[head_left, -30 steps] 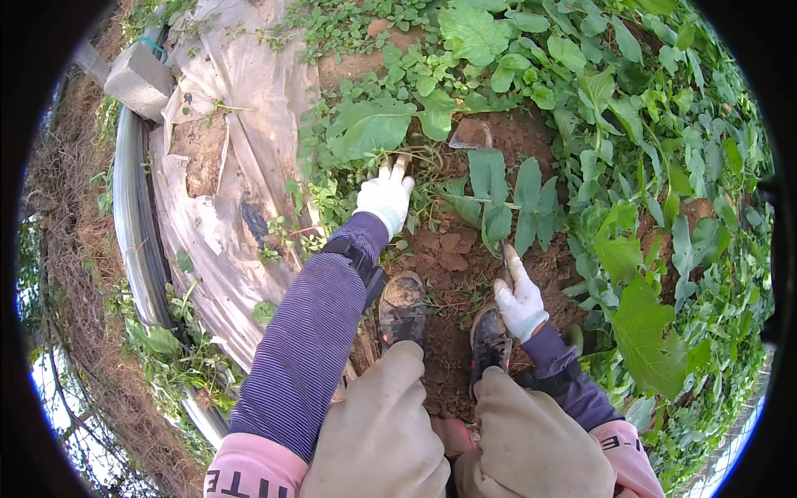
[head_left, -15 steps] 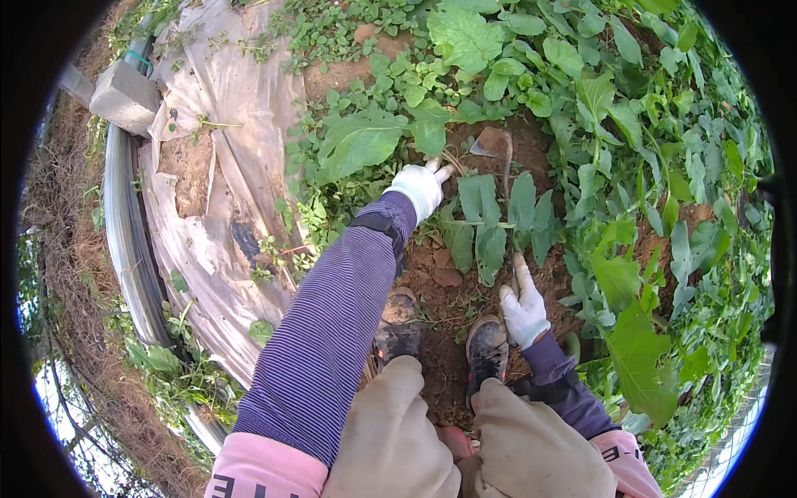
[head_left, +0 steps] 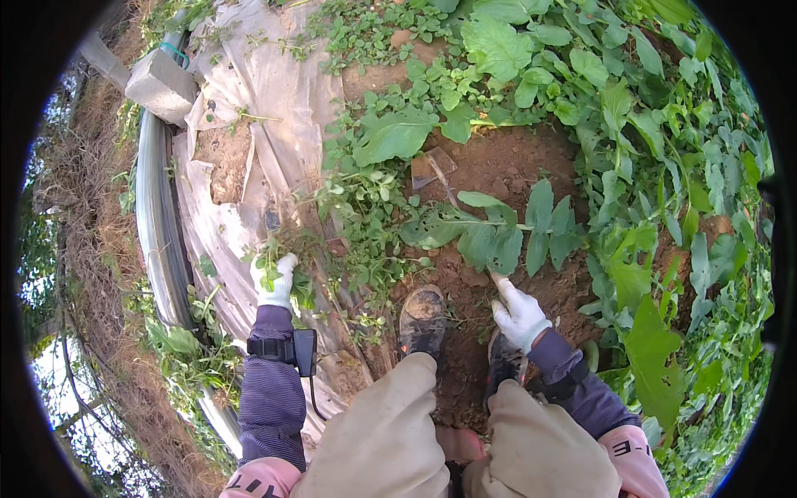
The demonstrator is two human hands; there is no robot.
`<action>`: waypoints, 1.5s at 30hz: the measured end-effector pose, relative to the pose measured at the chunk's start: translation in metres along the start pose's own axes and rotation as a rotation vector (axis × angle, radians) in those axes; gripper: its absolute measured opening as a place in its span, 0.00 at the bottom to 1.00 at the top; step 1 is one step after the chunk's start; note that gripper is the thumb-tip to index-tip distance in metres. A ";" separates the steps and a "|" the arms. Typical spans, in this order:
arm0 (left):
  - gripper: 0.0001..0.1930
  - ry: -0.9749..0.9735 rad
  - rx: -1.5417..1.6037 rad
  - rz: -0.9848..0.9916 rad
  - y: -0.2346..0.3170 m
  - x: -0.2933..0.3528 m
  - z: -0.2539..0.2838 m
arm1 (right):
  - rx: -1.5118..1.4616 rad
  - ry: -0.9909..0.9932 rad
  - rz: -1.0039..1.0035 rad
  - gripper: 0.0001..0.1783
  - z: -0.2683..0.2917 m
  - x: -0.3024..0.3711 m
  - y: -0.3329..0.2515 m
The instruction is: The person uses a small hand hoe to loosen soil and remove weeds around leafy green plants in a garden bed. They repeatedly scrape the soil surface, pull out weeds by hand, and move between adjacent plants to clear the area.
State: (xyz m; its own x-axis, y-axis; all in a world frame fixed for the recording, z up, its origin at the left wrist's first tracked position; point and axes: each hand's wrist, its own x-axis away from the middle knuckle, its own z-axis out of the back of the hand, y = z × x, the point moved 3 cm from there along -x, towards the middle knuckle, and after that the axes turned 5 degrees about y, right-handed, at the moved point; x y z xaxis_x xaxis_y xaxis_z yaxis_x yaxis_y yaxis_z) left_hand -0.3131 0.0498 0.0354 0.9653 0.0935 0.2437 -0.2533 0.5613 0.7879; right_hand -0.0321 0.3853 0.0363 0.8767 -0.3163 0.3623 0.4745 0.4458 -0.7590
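Note:
My right hand (head_left: 520,317), in a white glove, is closed round the handle of a small hoe (head_left: 432,168). The hoe's flat blade rests on the soil beyond, and a broad, lobed leaf (head_left: 490,241) covers the middle of the handle. My left hand (head_left: 276,284), also gloved in white, is off to the left over the plastic sheet (head_left: 224,245). It is closed on a bunch of weeds (head_left: 267,267), whose green leaves and thin stems stick out about the fingers and partly hide them.
Low weeds (head_left: 365,207) grow between the sheet and the bare soil (head_left: 515,162). Dense leafy plants (head_left: 656,207) crowd the right side. A concrete block (head_left: 162,87) and a rolled length of plastic (head_left: 158,224) lie along the left edge. My shoes (head_left: 423,319) stand close below the hoe.
My left hand has swung left from the soil by the hoe blade to the sheet, carrying weeds. The hoe blade has shifted left and its handle now slants. More bare soil shows.

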 end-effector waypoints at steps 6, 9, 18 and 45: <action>0.18 0.184 -0.738 -0.316 -0.046 0.040 0.039 | 0.217 -0.069 0.079 0.26 -0.029 -0.050 -0.032; 0.18 0.196 -0.728 -0.209 -0.041 0.043 0.040 | 0.278 -0.250 0.080 0.30 -0.046 0.007 -0.026; 0.28 0.249 -0.739 -0.293 -0.060 0.036 0.038 | 0.226 -0.100 0.090 0.33 -0.033 -0.016 -0.036; 0.24 0.237 -0.732 -0.307 -0.053 0.029 0.032 | 0.329 -0.344 0.091 0.35 -0.016 0.051 -0.009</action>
State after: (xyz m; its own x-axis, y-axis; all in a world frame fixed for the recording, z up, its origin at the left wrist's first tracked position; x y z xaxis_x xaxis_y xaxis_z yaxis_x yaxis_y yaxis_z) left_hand -0.2740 -0.0040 0.0191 0.9933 -0.0262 -0.1125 0.0498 0.9759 0.2122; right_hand 0.0074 0.3518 0.0528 0.8647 0.0071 0.5023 0.3455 0.7175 -0.6048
